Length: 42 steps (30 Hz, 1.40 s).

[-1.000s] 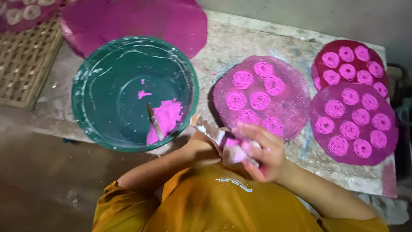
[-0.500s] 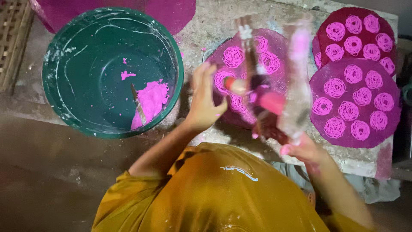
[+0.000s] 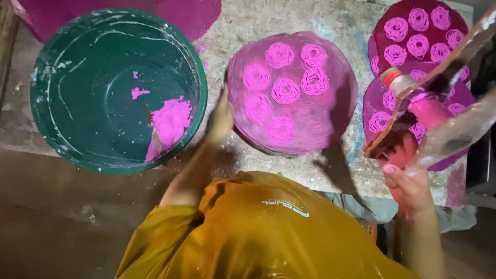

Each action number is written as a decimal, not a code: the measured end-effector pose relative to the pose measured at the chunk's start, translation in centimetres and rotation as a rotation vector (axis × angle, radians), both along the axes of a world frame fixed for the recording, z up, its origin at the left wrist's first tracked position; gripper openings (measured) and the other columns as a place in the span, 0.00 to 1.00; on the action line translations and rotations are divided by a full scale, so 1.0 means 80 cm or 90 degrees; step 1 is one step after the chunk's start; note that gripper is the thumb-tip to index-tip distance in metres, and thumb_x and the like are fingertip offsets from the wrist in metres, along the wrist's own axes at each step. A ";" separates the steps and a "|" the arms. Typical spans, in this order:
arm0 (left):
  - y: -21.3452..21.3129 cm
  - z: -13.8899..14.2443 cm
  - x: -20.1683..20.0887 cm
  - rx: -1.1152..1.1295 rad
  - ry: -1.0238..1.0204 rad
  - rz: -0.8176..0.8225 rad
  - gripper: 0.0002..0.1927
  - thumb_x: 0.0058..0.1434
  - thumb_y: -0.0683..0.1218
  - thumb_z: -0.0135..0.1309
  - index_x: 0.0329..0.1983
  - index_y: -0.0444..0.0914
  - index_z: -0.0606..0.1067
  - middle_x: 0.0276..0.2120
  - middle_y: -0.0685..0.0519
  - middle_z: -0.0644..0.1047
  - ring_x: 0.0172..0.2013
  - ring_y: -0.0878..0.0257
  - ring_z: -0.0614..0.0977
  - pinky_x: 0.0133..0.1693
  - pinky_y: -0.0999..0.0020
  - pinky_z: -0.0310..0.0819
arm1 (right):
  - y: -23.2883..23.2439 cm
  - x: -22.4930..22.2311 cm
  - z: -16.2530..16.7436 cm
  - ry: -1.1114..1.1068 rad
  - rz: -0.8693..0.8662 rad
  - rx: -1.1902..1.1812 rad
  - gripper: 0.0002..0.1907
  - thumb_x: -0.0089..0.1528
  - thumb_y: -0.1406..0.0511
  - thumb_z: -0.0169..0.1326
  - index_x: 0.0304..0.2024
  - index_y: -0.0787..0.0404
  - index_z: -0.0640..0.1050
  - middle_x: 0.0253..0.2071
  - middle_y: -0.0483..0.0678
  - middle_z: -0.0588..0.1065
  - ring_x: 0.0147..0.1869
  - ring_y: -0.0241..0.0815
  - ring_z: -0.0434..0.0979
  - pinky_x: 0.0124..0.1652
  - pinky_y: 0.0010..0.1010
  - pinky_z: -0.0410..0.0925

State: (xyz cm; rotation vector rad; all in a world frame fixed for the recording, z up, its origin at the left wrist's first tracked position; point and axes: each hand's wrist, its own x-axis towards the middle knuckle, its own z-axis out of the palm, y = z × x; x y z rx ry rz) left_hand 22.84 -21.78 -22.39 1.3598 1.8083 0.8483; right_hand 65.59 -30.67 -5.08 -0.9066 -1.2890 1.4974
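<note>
Here, at the far left, a green basin (image 3: 77,93) sits on the worn stone bench (image 3: 279,20), a heap of pink dough (image 3: 168,124) pushed to its right wall with a stick (image 3: 153,132) stuck into it, probably so the dough stays within easy reach.

Next comes the left hand (image 3: 221,118), stretched forward from the orange sleeve (image 3: 170,237), wrist straight, fingers together and nearly flat. It lies against the left rim of the round mat (image 3: 330,67) in the middle, holding nothing; it looks as though it steadies or turns the mat. Six pink coils (image 3: 285,90) lie on that mat, spread apart, I would guess so they do not stick together.

Further right, two more mats (image 3: 382,103) overlap, both full of coils and set well out of the way at the bench's end.

At the far right, the right hand (image 3: 408,178) is raised above the bench edge, clear of every mat. Its fingers are curled tightly round the lower handles of a press (image 3: 429,111), a pink cylinder with a red-and-green end, gripped from beneath with the thumb side up. The long handles splay up and out to the right, blurred. The press tilts with its capped end pointing up and left, toward the full mats rather than down at the middle one.
</note>
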 end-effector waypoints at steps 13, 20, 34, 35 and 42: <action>0.107 0.082 0.053 0.280 -0.210 -0.036 0.30 0.73 0.54 0.44 0.71 0.31 0.64 0.70 0.36 0.66 0.72 0.46 0.66 0.73 0.57 0.56 | 0.031 0.007 -0.034 -0.012 0.189 -0.199 0.47 0.60 0.46 0.58 0.70 0.69 0.60 0.60 0.55 0.71 0.63 0.47 0.71 0.59 0.36 0.64; 0.050 0.158 0.119 0.107 -1.244 -0.545 0.41 0.62 0.62 0.54 0.76 0.44 0.62 0.70 0.44 0.68 0.71 0.52 0.67 0.74 0.53 0.58 | 0.037 0.005 -0.040 0.037 0.399 -0.542 0.52 0.61 0.39 0.53 0.71 0.72 0.62 0.60 0.59 0.68 0.61 0.50 0.71 0.63 0.46 0.63; 0.117 0.122 0.141 0.173 -1.418 -0.382 0.17 0.52 0.48 0.50 0.46 0.42 0.68 0.36 0.55 0.71 0.47 0.57 0.76 0.61 0.57 0.67 | 0.116 -0.022 0.019 -0.613 0.377 -0.344 0.47 0.60 0.35 0.23 0.56 0.58 0.79 0.49 0.50 0.80 0.54 0.44 0.80 0.56 0.38 0.68; 0.121 0.117 0.137 0.176 -1.432 -0.389 0.16 0.54 0.49 0.49 0.45 0.42 0.68 0.35 0.55 0.71 0.45 0.58 0.76 0.60 0.58 0.68 | 0.114 -0.033 0.015 -0.641 0.381 -0.315 0.48 0.60 0.35 0.23 0.53 0.58 0.80 0.48 0.50 0.80 0.52 0.44 0.80 0.55 0.39 0.69; 0.109 0.080 0.151 0.186 -1.448 -0.310 0.10 0.65 0.52 0.44 0.43 0.43 0.67 0.34 0.56 0.71 0.41 0.60 0.75 0.53 0.60 0.69 | 0.102 -0.042 0.013 -0.603 0.412 -0.302 0.48 0.61 0.33 0.23 0.45 0.59 0.82 0.38 0.49 0.80 0.45 0.44 0.80 0.48 0.38 0.73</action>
